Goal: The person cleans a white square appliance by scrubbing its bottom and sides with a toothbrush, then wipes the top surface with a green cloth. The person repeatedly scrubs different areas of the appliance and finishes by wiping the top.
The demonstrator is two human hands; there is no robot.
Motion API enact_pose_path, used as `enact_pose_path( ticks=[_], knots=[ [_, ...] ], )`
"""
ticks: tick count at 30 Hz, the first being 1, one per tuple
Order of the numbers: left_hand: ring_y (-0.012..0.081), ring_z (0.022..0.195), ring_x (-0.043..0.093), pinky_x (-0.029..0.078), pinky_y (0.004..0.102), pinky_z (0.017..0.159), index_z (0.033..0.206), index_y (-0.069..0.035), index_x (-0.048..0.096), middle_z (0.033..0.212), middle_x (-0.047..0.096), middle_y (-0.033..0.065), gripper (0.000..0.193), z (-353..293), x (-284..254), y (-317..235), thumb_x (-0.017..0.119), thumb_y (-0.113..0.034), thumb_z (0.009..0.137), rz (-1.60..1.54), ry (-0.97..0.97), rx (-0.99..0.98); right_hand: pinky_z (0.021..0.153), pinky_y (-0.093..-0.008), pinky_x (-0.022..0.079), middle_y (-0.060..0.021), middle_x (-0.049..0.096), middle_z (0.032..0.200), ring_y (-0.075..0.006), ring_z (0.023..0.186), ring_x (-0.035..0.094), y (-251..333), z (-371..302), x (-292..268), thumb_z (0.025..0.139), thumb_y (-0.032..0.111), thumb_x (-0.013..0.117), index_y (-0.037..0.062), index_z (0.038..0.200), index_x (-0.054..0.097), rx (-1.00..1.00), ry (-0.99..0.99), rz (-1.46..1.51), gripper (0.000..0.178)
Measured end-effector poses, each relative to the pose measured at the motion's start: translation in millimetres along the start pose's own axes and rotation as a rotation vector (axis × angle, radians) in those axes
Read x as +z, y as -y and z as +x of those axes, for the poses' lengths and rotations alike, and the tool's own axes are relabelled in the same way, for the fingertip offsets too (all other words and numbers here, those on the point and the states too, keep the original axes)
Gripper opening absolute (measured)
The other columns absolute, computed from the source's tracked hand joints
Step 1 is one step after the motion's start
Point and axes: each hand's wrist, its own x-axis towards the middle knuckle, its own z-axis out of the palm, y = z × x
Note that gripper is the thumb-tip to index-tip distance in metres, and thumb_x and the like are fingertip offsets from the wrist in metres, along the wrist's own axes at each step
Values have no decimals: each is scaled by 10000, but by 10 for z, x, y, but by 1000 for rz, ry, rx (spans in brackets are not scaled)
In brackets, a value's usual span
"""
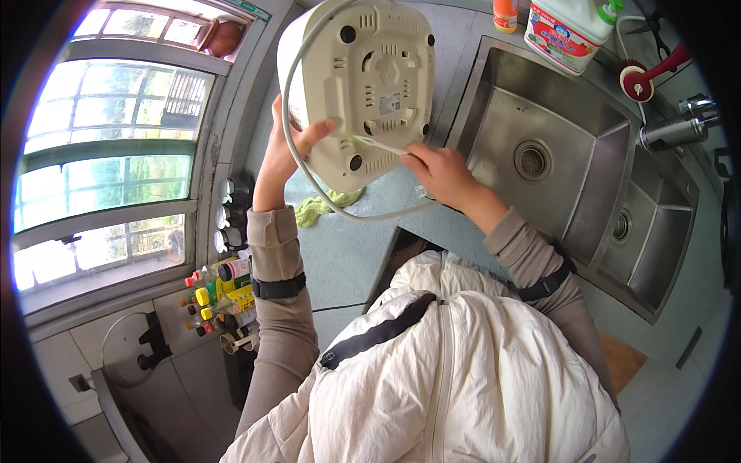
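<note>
A cream kitchen appliance [392, 73], shaped like a rice cooker, is tipped so that its underside faces me, showing vent slots, dark round feet and a small label. My left hand [292, 143] grips its left side, thumb over the edge of the base and fingers mostly hidden behind. In my right hand [442, 174] is a slim white toothbrush-like tool [380, 144], pinched at its handle, with its pale tip against the lower part of the base. A white power cord [296, 158] loops across the appliance's left side and under my right hand.
A green cloth [328, 205] lies on the wet-looking countertop [332, 262] below the appliance. The double steel sink [509, 116] is at right, with a white jug [567, 35], an orange bottle [505, 14] and a red-handled brush [656, 73] behind it. Several bottles [224, 297] stand left, near the window [116, 147].
</note>
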Motion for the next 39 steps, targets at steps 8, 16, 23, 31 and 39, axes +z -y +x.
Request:
enact_pose_path(
  ticks=[8, 16, 23, 31, 39],
  knots=[
    [213, 1015, 569, 512, 349, 841, 1216, 47, 387, 1130, 516, 157, 724, -94, 56, -104, 783, -252, 689, 19, -49, -116, 493, -410, 419, -168, 559, 618, -354, 549, 563, 165, 11, -7, 957, 254, 527, 46, 873, 540, 48, 189, 180, 225],
    [219, 1123, 478, 428, 345, 946, 1399, -1, 199, 1218, 434, 123, 1011, -452, 54, 327, 806, -337, 664, 53, -190, -92, 433, -222, 287, 36, 395, 609, -46, 494, 324, 755, -430, -144, 1035, 276, 374, 66, 861, 456, 521, 122, 1021, 285],
    [206, 1133, 457, 387, 357, 960, 1389, -17, 233, 1219, 440, 97, 1010, -826, 17, 718, 796, -472, 685, 105, -300, -117, 507, -435, 403, -167, 550, 599, -360, 533, 554, 810, -697, 313, 1014, 244, 406, 4, 915, 443, 670, 258, 979, 262],
    [199, 1072, 514, 425, 342, 919, 1329, -13, 322, 1170, 493, 98, 834, -868, 161, 727, 766, -383, 727, 14, -355, -56, 497, -428, 395, -184, 525, 603, -398, 556, 554, 841, -868, 560, 1011, 211, 409, 15, 905, 423, 579, 258, 835, 223],
    [206, 1095, 495, 406, 342, 954, 1341, 0, 294, 1201, 468, 101, 913, -696, 308, 424, 824, -315, 668, -49, -363, -57, 413, -313, 358, -116, 619, 693, -159, 424, 442, 542, -467, -150, 1012, 319, 402, 35, 876, 526, 623, 188, 913, 339]
  ],
)
